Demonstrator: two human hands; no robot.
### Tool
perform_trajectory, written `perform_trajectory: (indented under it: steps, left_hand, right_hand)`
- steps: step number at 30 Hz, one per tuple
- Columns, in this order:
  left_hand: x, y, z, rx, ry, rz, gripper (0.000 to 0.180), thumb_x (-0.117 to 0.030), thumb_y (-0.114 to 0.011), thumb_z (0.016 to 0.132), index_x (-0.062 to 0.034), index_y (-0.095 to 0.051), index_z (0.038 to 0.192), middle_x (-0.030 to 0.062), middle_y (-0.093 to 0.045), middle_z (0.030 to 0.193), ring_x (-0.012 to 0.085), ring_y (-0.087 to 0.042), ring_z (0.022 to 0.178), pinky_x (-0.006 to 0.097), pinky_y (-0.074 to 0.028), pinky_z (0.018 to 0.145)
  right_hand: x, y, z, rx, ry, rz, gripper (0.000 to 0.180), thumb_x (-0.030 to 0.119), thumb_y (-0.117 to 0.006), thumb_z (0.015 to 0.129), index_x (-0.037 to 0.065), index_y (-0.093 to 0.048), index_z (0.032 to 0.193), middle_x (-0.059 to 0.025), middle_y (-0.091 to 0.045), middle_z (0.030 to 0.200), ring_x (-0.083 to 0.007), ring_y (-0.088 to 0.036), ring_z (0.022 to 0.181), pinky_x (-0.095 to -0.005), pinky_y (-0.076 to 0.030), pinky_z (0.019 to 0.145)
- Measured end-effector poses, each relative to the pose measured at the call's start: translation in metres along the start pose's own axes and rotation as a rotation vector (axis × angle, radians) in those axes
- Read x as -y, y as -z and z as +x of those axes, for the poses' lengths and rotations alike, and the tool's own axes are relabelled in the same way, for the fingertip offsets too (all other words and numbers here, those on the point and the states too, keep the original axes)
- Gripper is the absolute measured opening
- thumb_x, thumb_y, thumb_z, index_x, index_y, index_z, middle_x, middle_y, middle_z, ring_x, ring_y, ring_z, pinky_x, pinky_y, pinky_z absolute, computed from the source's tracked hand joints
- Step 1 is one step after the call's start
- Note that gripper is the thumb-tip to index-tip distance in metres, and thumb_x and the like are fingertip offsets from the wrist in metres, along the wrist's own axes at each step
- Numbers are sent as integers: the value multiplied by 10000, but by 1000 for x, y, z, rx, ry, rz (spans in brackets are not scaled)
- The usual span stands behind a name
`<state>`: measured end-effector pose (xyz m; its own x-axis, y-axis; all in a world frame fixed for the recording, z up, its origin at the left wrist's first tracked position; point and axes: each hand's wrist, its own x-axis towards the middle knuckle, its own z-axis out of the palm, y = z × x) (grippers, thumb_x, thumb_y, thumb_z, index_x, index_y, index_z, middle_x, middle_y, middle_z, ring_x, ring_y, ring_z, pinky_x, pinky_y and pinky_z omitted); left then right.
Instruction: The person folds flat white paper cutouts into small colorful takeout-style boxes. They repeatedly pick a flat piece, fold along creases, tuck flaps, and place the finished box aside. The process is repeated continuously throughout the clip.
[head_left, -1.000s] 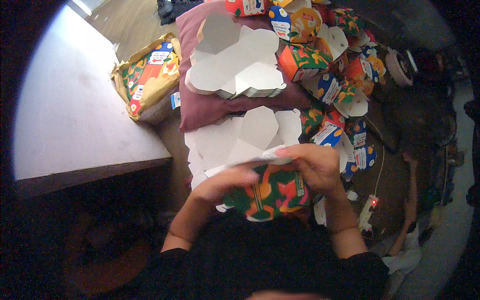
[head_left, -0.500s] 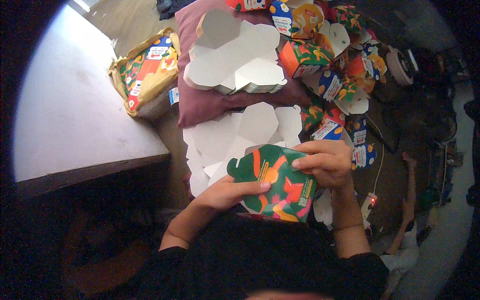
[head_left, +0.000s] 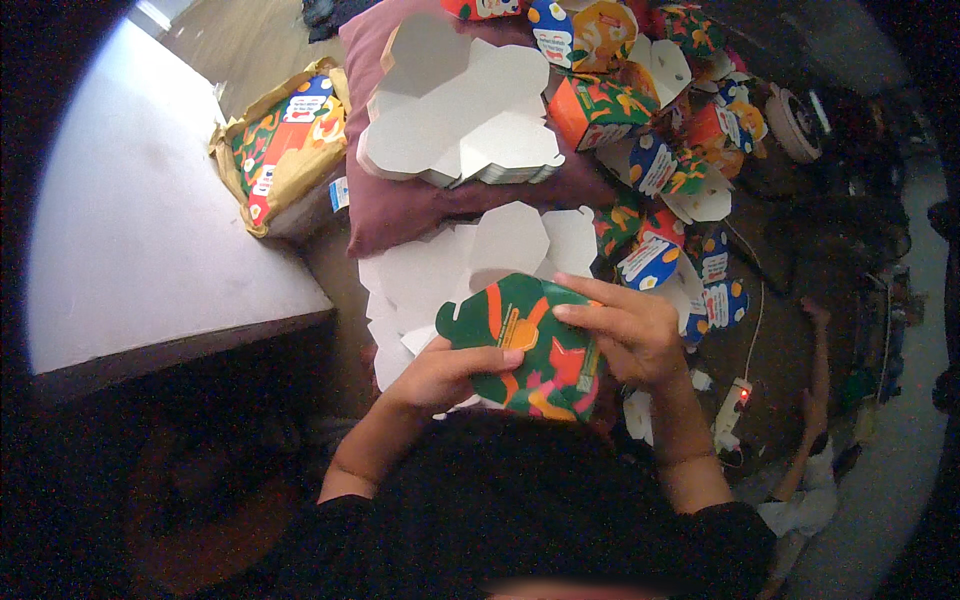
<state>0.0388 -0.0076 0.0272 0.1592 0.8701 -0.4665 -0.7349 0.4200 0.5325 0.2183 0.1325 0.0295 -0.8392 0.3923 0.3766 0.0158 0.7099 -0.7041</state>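
The left hand [head_left: 425,375] — fingertips hidden beneath — pinches the green carton [head_left: 545,365], the right hand [head_left: 642,335] pinching its edge.

Big white flat surface [head_left: 170,220], dark-edged, on my left. Brown floor [head_left: 240,45] beyond it, bright patch [head_left: 152,14] at top left. My right side's dim: grey band [head_left: 875,470] along the edge, wall or floor, can't tell. Power strip [head_left: 733,415] there, red light on.

Dim, grainy fisheye view, curved black rim, brightest on white surface [head_left: 150,220] at left, dark shadow below
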Motion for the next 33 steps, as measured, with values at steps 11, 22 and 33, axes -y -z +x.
perform_trajectory:
  steps: [11,22,33]
  left_hand:
    - [-8,8,7,281,-46,517,544,-110,-618,836,-35,-354,1306,101,-471,1230,176,-453,1146,312,-362,975]
    - [-6,51,29,-547,-859,1206,329,-70,-697,740,-6,-599,1047,110,-652,1001,243,-620,963,326,-455,870]
    - [36,137,31,-1186,-182,1597,817,-383,-760,663,12,-412,1288,228,-346,1335,381,-415,1166,457,-390,928]
  right_hand:
    - [-24,-13,-19,60,-564,1044,778,101,-801,631,-53,-413,1288,-192,-520,1231,-259,-491,1165,-424,-352,1018]
    - [-48,129,-12,-138,-442,-126,1037,321,-792,600,30,-220,1414,-199,-315,1411,-284,-315,1306,-381,-253,1065]
    - [-117,44,-20,-308,-523,-62,605,89,-685,753,33,-439,1303,-121,-475,1316,-233,-497,1161,-334,-396,966]
